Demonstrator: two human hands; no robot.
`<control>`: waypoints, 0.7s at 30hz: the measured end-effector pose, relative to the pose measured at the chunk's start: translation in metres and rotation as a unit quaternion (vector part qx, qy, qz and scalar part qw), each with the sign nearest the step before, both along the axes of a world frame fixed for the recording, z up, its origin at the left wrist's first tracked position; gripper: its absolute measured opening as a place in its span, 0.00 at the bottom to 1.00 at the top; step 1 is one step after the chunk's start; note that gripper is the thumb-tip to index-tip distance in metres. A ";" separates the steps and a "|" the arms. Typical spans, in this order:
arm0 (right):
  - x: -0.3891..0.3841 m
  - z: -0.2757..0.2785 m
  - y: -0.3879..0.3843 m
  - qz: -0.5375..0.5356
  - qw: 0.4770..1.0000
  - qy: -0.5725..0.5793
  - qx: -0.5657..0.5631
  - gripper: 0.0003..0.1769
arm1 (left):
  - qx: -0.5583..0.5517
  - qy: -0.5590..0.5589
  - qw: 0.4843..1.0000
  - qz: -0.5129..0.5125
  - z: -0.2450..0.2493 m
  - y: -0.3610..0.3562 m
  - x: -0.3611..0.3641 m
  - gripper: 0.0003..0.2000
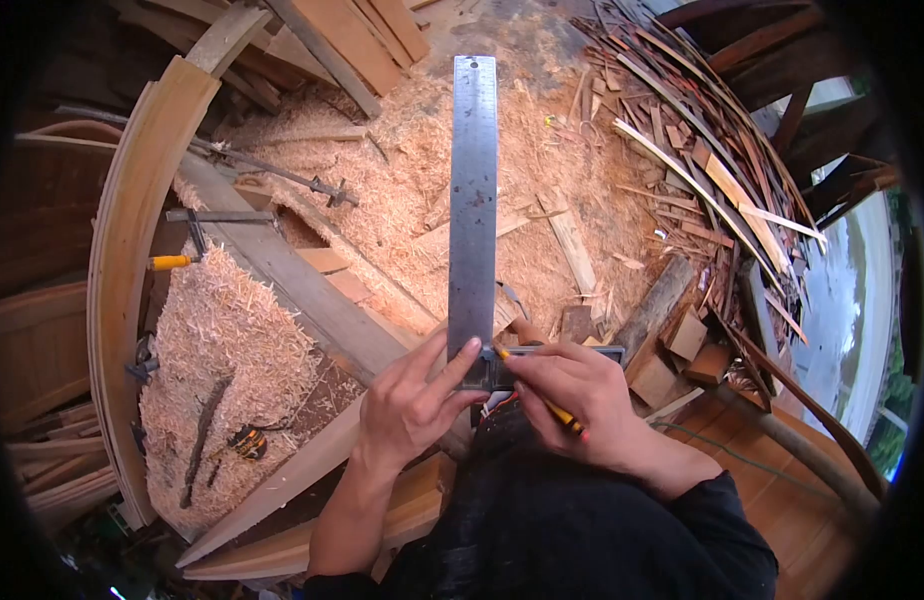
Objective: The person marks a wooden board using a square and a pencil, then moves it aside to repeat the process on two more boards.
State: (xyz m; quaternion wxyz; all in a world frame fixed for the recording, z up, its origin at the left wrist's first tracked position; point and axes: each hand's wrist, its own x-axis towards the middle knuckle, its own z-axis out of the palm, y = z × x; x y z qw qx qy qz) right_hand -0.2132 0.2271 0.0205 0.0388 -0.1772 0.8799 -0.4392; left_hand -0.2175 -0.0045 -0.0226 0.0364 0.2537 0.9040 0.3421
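Note:
A long steel try square (473,200) points away from me, its marked blade stained in spots and pierced by a small hole at the far end. My left hand (412,400) is closed on its near end, thumb and fingers pressed against the metal. In my right hand (582,395) is a yellow pencil (562,412), its tip by the near right edge of the blade. The dark stock (607,352) of the square runs rightward beside my right fingers. What lies beneath the square near my hands is mostly hidden.
Left of me stands a curved wooden piece (132,250) with a clamp (172,262). A tape measure (248,442) lies on heaped shavings (227,340). Wood strips (702,180) pile up at right, near offcuts (687,335). Shavings cover the floor ahead.

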 end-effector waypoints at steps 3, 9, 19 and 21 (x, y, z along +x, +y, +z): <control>-0.014 0.003 0.011 -0.022 0.998 -0.033 -0.045 0.19 | -0.002 0.004 1.000 0.001 0.001 0.001 0.000 0.33; -0.011 -0.006 -0.005 -0.041 0.999 0.020 0.014 0.19 | -0.002 -0.002 1.000 0.003 0.002 0.001 0.000 0.31; -0.022 -0.014 0.023 -0.067 0.995 -0.075 0.021 0.08 | -0.032 0.020 0.999 -0.002 -0.004 -0.002 0.009 0.31; -0.024 -0.014 0.025 0.041 0.973 -0.203 0.099 0.15 | 0.010 0.044 0.999 -0.003 -0.016 0.000 0.012 0.31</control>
